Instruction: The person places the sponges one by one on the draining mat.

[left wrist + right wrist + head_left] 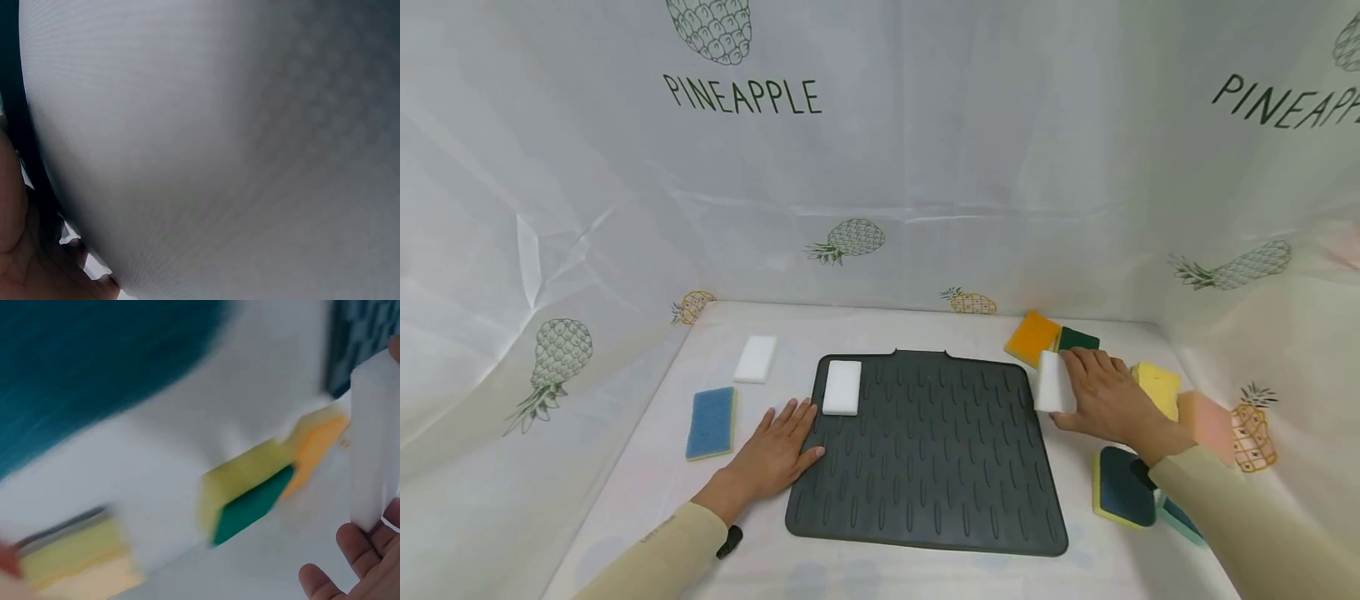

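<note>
Right hand (1101,392) gripping white sponge (1054,383), left hand (775,454) flat on mat (925,467), backdrop reading "PINEAPPLE" (741,94)

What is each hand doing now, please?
Left hand: open, flat, touching the dark mat edge.
Right hand: holding a white sponge.

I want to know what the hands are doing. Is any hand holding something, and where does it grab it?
The right hand holds a white sponge by its long sides, at the mat's right edge. The left hand lies flat and holds nothing.
</note>
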